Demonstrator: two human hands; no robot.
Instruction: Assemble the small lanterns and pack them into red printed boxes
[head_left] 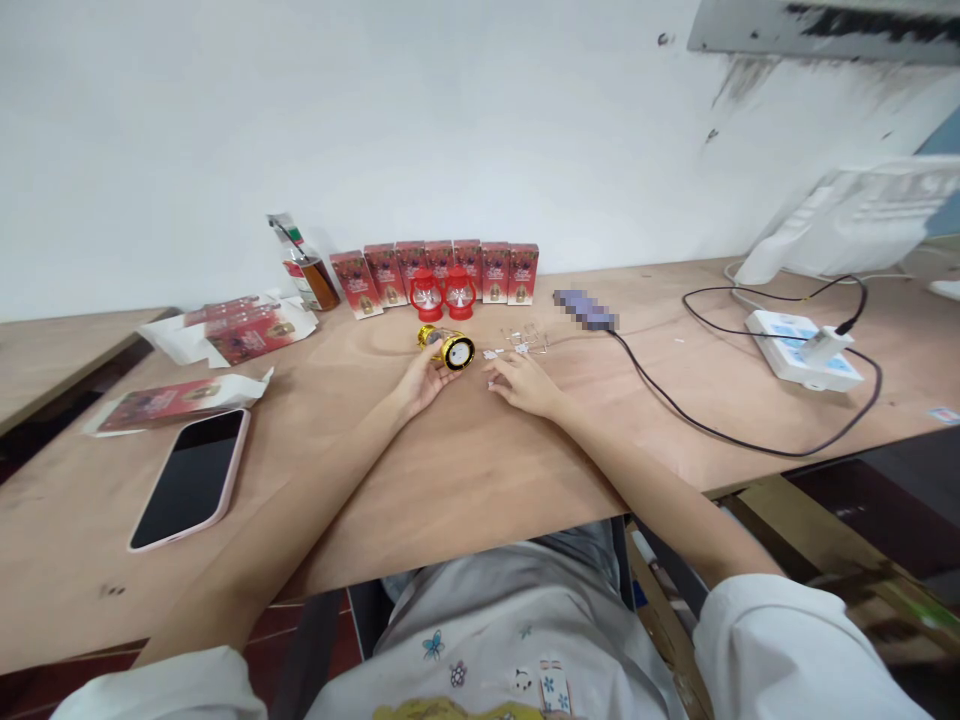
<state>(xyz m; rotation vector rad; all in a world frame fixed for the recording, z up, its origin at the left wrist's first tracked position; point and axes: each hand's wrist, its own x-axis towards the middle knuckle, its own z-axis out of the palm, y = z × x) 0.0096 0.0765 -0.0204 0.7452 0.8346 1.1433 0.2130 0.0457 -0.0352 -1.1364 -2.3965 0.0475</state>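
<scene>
My left hand is wrapped round a small gold lantern. The lantern is tipped on its side, its round base with a white disc facing me. Beside it, my right hand rests low over the table, fingers bent and tips close together. Something tiny and pale shows at those fingertips, too small to name. Small white pieces lie just past the fingers, with several thin wire handles behind them. Two red lanterns stand upright behind the gold one.
Several red printed boxes stand in a row along the wall beside a bottle of brown liquid. Flattened boxes and a phone lie left. A pixelated purple object trails a black cable to a power strip at right.
</scene>
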